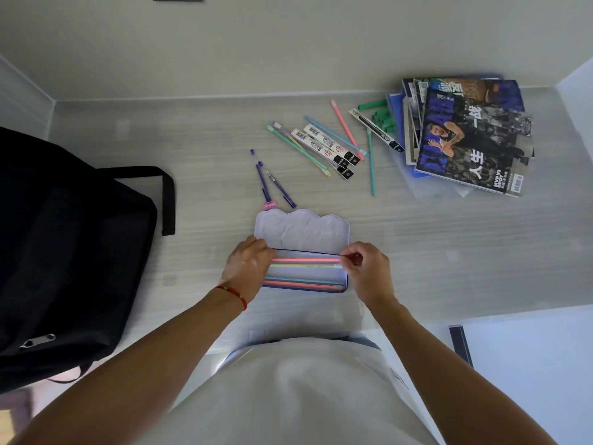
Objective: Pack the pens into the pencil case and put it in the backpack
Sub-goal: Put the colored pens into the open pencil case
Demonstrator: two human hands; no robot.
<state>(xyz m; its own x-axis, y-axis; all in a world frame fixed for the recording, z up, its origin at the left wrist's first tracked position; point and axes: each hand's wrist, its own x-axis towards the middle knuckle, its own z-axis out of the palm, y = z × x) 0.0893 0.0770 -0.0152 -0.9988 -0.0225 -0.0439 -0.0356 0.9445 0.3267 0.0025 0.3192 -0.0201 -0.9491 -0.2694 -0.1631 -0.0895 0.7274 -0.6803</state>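
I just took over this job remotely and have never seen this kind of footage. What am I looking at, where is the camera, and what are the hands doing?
There is no machine here: a person works with bare hands, and the single picture comes from a camera on their head, looking down at a pale table. The left hand, with a red string at the wrist, and the right hand rest at the two ends of an open pencil case, its lid up. Several pastel pens already lie inside; the right fingers seem to pinch one pen's end. More loose pens, packaged refills and green caps lie further back, beside a stack of magazines. A black backpack waits on the left.
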